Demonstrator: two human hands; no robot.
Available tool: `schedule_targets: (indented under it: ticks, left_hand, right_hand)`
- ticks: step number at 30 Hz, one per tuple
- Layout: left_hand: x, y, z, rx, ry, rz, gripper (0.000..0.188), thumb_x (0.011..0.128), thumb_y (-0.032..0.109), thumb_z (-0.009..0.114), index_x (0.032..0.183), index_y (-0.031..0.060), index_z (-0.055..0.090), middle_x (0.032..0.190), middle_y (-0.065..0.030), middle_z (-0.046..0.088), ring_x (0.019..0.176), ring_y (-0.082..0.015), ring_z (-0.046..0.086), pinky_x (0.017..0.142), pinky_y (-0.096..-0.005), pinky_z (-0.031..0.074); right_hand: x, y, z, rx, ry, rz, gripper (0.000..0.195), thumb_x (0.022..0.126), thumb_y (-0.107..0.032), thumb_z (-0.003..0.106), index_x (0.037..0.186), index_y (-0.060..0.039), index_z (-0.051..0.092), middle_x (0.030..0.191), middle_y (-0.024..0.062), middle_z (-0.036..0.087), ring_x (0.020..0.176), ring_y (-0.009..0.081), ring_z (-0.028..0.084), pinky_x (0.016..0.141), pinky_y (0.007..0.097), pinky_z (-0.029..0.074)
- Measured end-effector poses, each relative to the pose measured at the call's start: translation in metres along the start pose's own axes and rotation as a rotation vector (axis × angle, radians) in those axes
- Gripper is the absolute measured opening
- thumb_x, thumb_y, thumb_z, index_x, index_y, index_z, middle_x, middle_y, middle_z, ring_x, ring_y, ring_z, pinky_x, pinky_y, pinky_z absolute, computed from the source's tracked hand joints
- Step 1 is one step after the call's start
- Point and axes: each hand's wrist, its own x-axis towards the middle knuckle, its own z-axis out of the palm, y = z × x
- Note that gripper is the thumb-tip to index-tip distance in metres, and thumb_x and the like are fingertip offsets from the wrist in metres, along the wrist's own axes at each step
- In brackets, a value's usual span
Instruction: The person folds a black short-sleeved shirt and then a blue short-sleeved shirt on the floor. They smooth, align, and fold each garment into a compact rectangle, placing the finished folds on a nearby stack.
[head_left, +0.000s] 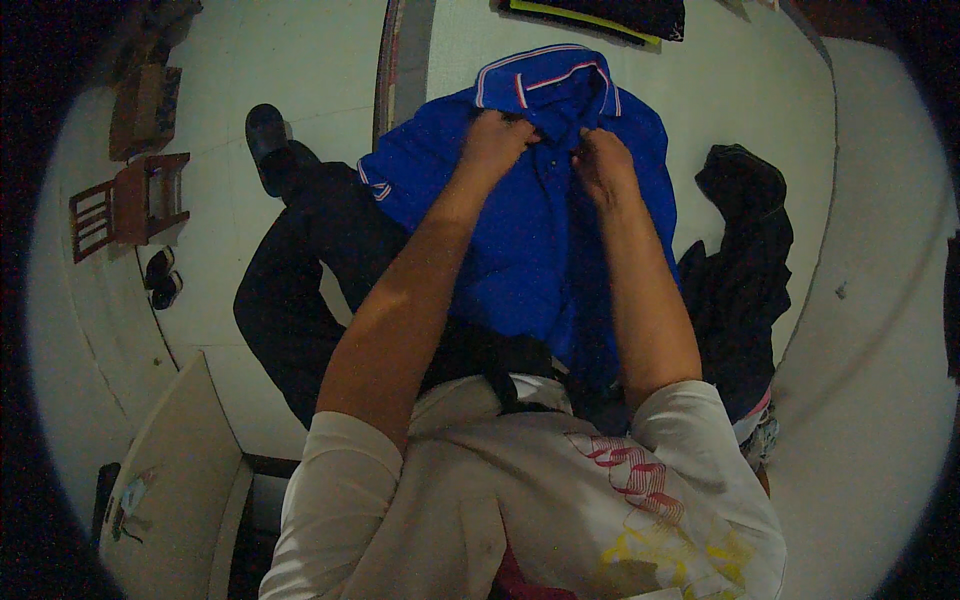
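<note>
A blue short-sleeved polo shirt (517, 270) lies front up before me, its collar edged with white and red stripes. The collar points away from me, and the lower part reaches my lap. At the neck opening, my left hand (496, 146) pinches the fabric just below the collar on the left. My right hand (606, 161) grips the other side of the button placket, with curled fingers. Between them the neckline stands slightly apart. One striped sleeve cuff shows at the left; the right sleeve's end is hidden.
A folded black cloth with a lime-green edge (600, 19) lies beyond the collar. My dark-trousered leg (281, 247) extends left; dark fabric (750, 225) is at right, near a pale wall (870, 262). Farther left are a wooden chair (139, 199), shoes (163, 279) and a door (172, 480).
</note>
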Motion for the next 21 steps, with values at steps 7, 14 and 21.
schedule_targets:
  ticks: [7, 14, 21]
  left_hand:
    - [0.01, 0.011, 0.02, -0.248, 0.014, -0.069, 0.03, 0.092, 0.025, 0.072, 0.105, -0.0018, 0.072, 0.094, -0.0127, 0.076, 0.079, -0.0198, 0.073, 0.069, -0.0323, 0.056]
    - [0.02, 0.013, 0.015, -0.136, 0.073, -0.043, 0.034, 0.093, 0.031, 0.071, 0.104, -0.0007, 0.073, 0.092, -0.0121, 0.076, 0.079, -0.021, 0.073, 0.07, -0.0347, 0.056]
    - [-0.008, -0.013, 0.029, 0.328, 0.215, 0.204, 0.028, 0.09, 0.028, 0.073, 0.103, 0.003, 0.07, 0.094, -0.0163, 0.074, 0.084, -0.032, 0.073, 0.077, -0.0421, 0.057]
  right_hand:
    - [-0.017, 0.0, 0.016, 0.224, 0.063, -0.007, 0.023, 0.091, -0.014, 0.069, 0.11, -0.0085, 0.059, 0.095, 0.0044, 0.058, 0.087, 0.0206, 0.055, 0.077, 0.0381, 0.045]
    - [-0.018, -0.001, 0.016, 0.31, 0.049, 0.088, 0.018, 0.09, -0.018, 0.072, 0.103, -0.0102, 0.062, 0.095, 0.0025, 0.057, 0.086, 0.019, 0.051, 0.076, 0.0379, 0.043]
    - [-0.013, 0.01, 0.007, 0.206, -0.078, 0.012, 0.017, 0.093, -0.022, 0.069, 0.103, -0.0092, 0.064, 0.089, 0.0043, 0.058, 0.078, 0.0193, 0.055, 0.071, 0.0366, 0.047]
